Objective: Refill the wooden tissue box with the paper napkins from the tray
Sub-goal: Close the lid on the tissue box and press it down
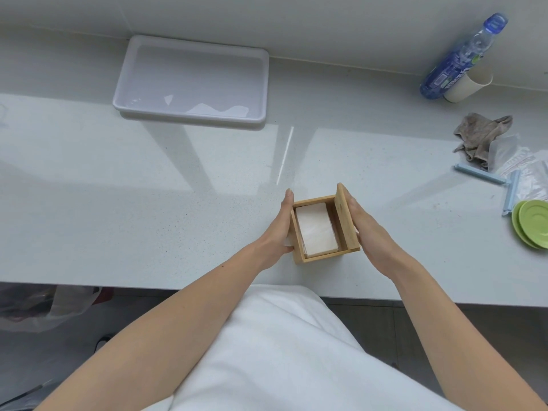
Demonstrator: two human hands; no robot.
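The wooden tissue box (pixel 299 258) stands near the counter's front edge with a stack of white paper napkins (pixel 316 228) inside it. My left hand (pixel 277 229) lies flat against the box's left wall, fingers straight. My right hand (pixel 367 226) presses on a wooden lid panel (pixel 344 216) that stands on edge along the box's right side. The white tray (pixel 189 43) sits at the back of the counter and holds no napkins that I can see.
At the right are a blue water bottle (pixel 462 59), a beige cup (pixel 468 84), a grey rag (pixel 480 137), clear bags with blue clips (pixel 516 179) and green saucers (pixel 532 223). A plastic bag (pixel 44 307) hangs below the counter's left front edge.
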